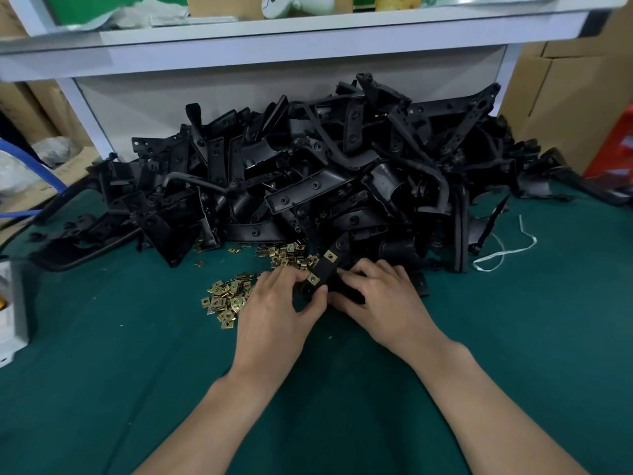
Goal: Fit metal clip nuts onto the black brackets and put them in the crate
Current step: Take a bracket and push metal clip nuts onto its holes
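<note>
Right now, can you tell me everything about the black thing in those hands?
The black bracket is a flat, plastic-looking strip, pointing away toward the pile. Two brass-coloured clip nuts sit on its left edge. The left hand and right hand both grip its lower end above the green table cover.

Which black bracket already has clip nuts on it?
The bracket gripped by the left hand and right hand, before the pile: two brass-coloured clip nuts sit on it. The piled brackets show none.
</note>
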{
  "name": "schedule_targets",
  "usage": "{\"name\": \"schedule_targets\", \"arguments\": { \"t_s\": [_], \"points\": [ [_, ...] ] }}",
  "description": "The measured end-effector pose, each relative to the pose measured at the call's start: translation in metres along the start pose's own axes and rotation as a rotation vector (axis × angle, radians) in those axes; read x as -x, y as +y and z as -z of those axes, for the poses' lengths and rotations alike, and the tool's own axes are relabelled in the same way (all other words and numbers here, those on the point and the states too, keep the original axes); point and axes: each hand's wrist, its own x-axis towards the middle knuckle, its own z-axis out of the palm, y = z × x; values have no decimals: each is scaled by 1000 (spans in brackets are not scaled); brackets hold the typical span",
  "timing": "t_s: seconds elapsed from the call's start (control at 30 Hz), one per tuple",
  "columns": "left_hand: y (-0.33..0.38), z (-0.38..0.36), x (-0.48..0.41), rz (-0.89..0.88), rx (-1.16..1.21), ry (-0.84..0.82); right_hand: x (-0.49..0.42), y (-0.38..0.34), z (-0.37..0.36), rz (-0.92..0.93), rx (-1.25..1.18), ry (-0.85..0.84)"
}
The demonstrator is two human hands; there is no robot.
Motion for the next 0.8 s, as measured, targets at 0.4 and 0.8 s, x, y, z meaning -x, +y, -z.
{"name": "schedule_targets", "arguments": {
  "t_s": [0.4,0.8],
  "points": [
    [-4,1,0,-37,-2,5,1,-2,0,-10,29,-12],
    [-18,19,-13,232,604,-363,6,-6,7,56,-125,-9]
  ]
}}
